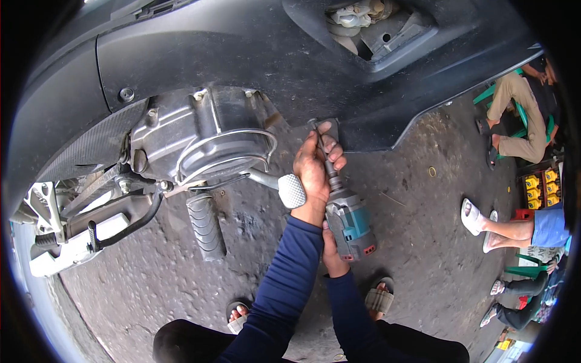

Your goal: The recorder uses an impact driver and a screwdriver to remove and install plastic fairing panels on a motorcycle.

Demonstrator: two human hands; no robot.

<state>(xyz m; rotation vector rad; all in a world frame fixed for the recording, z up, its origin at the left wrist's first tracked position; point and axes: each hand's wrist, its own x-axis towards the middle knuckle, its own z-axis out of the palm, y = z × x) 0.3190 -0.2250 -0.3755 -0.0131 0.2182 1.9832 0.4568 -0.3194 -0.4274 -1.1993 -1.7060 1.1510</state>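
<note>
- Driver point(348, 221): teal and grey power tool, held between both hands below the dark body panel point(254, 54) of a scooter lying over the concrete floor point(423, 242).
- Long axis: runs from the tool body near the person, up and slightly left, to the bit end at the panel's lower edge. The shaft point(330, 169) points away from the person.
- Left hand point(313, 172): wrapped around the shaft close to the tip, fingers curled over it, thumb side toward the panel. It is the hand nearer the contact point.
- Right hand point(333, 254): low, behind the tool body, closed on the grip (mostly hidden by the tool and the left forearm; finger positions cannot be told).
- Contact point: the fastener itself is hidden under the left hand's fingers; whether the bit is seated cannot be told.
- Surroundings: engine cover point(206, 136) left of the hands; kick lever point(292, 190) touching or just beside the left wrist; black footpeg point(204, 225) further left.
- Other people sit at the right edge, well apart.
</note>
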